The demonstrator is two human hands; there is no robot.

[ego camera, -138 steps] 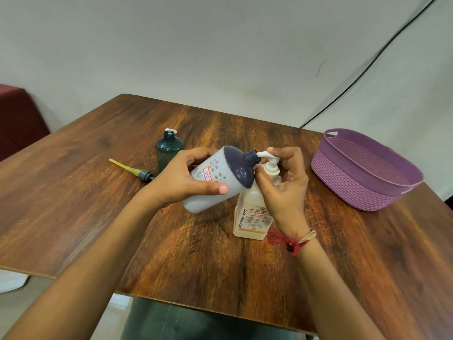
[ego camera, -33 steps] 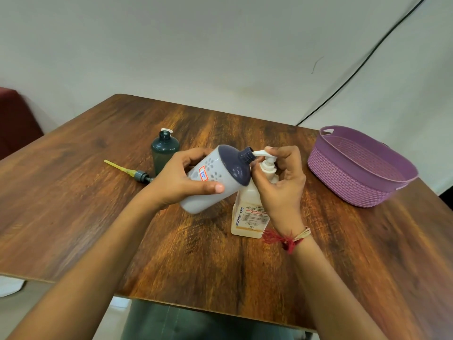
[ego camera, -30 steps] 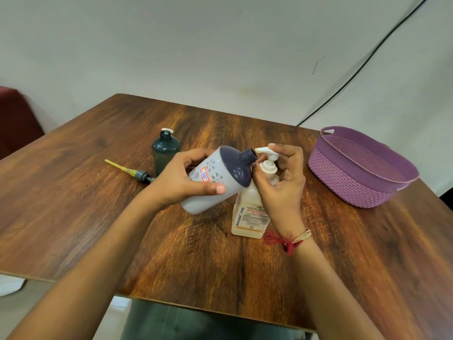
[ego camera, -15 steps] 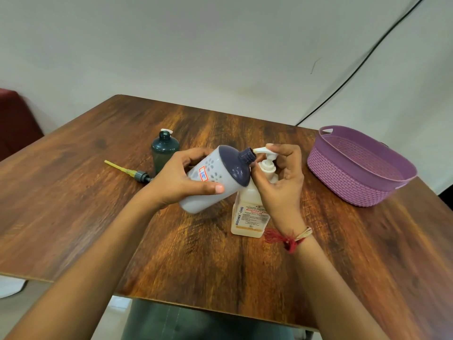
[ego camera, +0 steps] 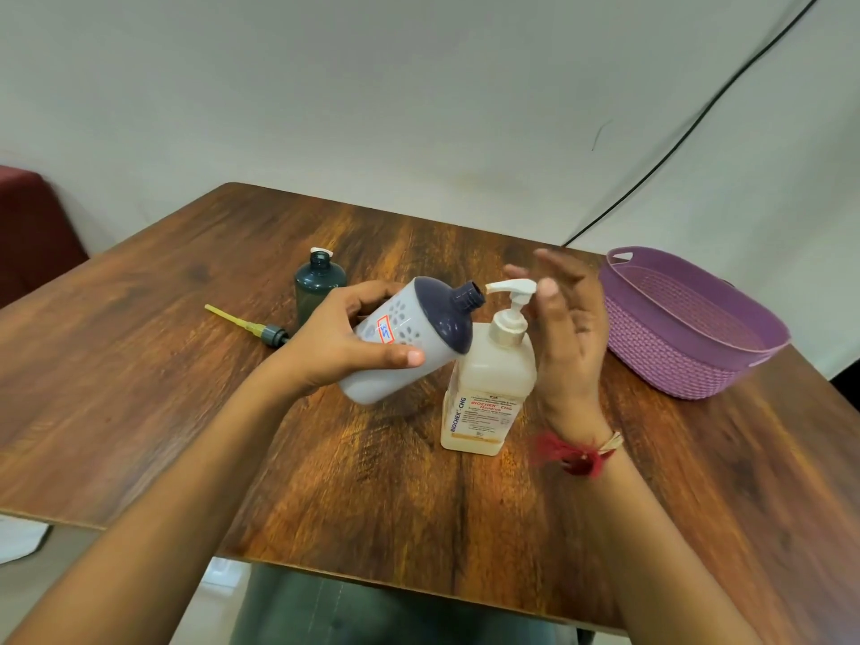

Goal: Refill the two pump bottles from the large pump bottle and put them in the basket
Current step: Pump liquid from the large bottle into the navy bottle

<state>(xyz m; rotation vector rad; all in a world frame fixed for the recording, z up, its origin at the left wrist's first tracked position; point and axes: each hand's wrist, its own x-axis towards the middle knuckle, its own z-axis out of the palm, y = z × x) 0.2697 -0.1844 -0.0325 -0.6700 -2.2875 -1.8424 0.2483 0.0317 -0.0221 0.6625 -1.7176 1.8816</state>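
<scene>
My left hand (ego camera: 342, 346) grips a grey bottle with a dark blue top (ego camera: 409, 337), tilted so its open neck points at the white spout of the large cream pump bottle (ego camera: 491, 388), which stands upright on the table. My right hand (ego camera: 565, 328) is lifted just right of the pump head, fingers straight and spread, holding nothing. A dark green bottle (ego camera: 320, 286) with no pump stands open at the back left. Its loose pump with a yellow tube (ego camera: 251, 327) lies on the table beside it.
A purple woven basket (ego camera: 684, 318) sits at the right of the wooden table (ego camera: 139, 388), with nothing showing inside. A black cable runs down the wall behind it. A dark red seat is at the far left edge.
My right hand has come off the pump head and opened, moving to the right of it. The pump head has risen. The grey bottle stays tilted at the spout.
</scene>
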